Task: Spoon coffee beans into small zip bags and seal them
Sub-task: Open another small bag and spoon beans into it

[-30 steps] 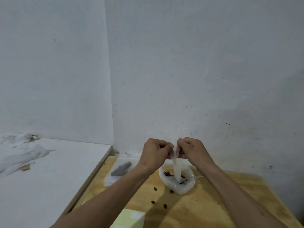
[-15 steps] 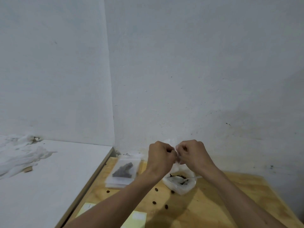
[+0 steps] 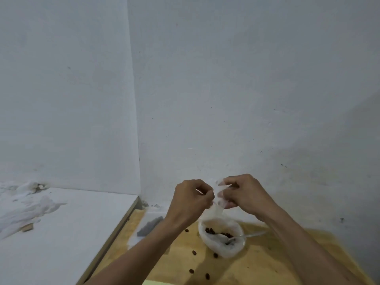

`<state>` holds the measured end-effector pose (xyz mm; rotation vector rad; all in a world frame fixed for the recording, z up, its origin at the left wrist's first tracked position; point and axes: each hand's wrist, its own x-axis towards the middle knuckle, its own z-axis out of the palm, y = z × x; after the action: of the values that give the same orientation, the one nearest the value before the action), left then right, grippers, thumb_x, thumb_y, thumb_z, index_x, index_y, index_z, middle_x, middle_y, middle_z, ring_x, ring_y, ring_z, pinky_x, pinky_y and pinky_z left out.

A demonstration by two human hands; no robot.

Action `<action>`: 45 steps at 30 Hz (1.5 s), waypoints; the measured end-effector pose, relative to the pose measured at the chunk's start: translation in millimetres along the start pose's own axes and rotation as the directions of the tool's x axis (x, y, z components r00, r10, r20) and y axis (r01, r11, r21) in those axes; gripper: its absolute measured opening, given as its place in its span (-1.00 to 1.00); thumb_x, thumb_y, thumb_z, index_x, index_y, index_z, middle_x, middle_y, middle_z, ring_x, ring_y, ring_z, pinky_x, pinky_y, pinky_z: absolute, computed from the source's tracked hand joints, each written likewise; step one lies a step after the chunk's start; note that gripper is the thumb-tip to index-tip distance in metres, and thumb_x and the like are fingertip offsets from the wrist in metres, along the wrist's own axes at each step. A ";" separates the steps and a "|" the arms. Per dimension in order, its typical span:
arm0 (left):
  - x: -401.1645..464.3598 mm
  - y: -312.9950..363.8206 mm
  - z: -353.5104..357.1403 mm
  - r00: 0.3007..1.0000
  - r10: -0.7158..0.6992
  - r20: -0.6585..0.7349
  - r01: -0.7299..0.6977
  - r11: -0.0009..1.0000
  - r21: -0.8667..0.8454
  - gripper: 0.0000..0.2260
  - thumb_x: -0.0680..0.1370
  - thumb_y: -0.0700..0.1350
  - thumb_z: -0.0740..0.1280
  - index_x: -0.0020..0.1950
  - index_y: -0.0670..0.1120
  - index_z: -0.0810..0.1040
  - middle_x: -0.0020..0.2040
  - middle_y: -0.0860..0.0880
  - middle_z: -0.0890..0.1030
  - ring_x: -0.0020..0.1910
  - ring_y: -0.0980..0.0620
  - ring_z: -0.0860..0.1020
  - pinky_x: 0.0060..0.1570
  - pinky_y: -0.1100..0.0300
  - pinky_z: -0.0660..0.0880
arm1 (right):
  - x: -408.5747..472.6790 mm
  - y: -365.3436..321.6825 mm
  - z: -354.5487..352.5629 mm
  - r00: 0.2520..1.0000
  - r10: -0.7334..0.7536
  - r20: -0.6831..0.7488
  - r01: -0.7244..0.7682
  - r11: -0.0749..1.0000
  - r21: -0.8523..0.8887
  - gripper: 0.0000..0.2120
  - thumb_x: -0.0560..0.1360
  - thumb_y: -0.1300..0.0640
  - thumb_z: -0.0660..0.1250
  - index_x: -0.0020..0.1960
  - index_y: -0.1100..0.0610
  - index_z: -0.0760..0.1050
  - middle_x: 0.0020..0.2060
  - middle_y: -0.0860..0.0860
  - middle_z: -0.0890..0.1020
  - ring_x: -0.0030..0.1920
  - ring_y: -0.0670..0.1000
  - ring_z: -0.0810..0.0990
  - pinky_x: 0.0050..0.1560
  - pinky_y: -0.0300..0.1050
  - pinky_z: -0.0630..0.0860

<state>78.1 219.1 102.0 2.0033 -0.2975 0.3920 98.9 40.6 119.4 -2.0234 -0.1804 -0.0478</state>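
Up close, five loose beans (image 3: 194,252) dot my wooden tabletop (image 3: 257,270).
One bowl (image 3: 222,246) holds beans and one spoon (image 3: 244,236); above it my left hand (image 3: 191,200) and right hand (image 3: 243,193) pinch one small zip bag (image 3: 217,208), wall close behind.

Your left hand (image 3: 190,202) and right hand (image 3: 243,195) pinch a small zip bag (image 3: 218,199) above the bean bowl (image 3: 223,239) near the table's (image 3: 257,270) back edge.

A clear small zip bag (image 3: 218,199) hangs above the white bowl (image 3: 224,246) holding dark coffee beans (image 3: 210,230) and a spoon (image 3: 236,238).
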 end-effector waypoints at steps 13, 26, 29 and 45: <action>17.3 -23.7 3.1 0.883 0.338 0.324 -0.458 0.771 0.442 -0.15 0.38 0.15 0.56 0.54 -0.07 0.26 0.26 0.04 0.42 0.19 0.10 0.34 0.17 0.29 0.27 | -9.9 4.5 -5.5 0.997 0.055 -0.048 -0.053 0.997 0.050 -0.86 0.45 0.25 0.54 0.01 0.17 0.69 -0.13 0.07 0.73 -0.20 0.00 0.73 -0.12 -0.18 0.66; 12.3 -34.8 16.6 0.873 0.404 0.273 -0.488 0.729 0.480 -0.11 0.29 0.28 0.46 0.51 -0.11 0.32 0.17 0.00 0.37 0.10 0.03 0.30 0.18 0.20 0.27 | -11.9 -14.3 -7.1 0.976 0.114 0.188 -0.115 0.993 -0.004 -0.69 0.49 0.43 0.31 -0.09 0.12 0.76 -0.15 0.11 0.77 -0.07 0.10 0.76 0.15 0.00 0.66; 10.2 -36.6 13.2 0.885 0.368 0.283 -0.458 0.795 0.397 -0.11 0.34 0.18 0.56 0.55 -0.08 0.28 0.22 0.04 0.36 0.17 0.05 0.33 0.25 0.20 0.35 | -12.8 -5.0 -4.9 0.983 0.087 0.162 -0.100 0.992 0.074 -0.71 0.50 0.45 0.29 -0.04 0.21 0.74 -0.10 0.14 0.77 -0.01 0.08 0.76 0.21 0.05 0.63; 23.5 -50.4 13.6 0.817 0.394 0.420 -0.575 0.602 0.554 -0.06 0.35 0.36 0.50 0.54 -0.14 0.28 0.26 -0.03 0.46 0.20 -0.04 0.43 0.33 0.10 0.32 | -6.3 2.7 -4.5 0.966 0.124 0.226 -0.168 0.968 0.187 -0.81 0.45 0.16 0.55 -0.01 0.27 0.73 -0.09 0.14 0.77 -0.05 0.15 0.77 0.08 0.00 0.67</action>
<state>120.5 228.3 64.5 2.6778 -1.0222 0.6547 93.3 34.8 118.3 -1.8275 -0.1629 0.2723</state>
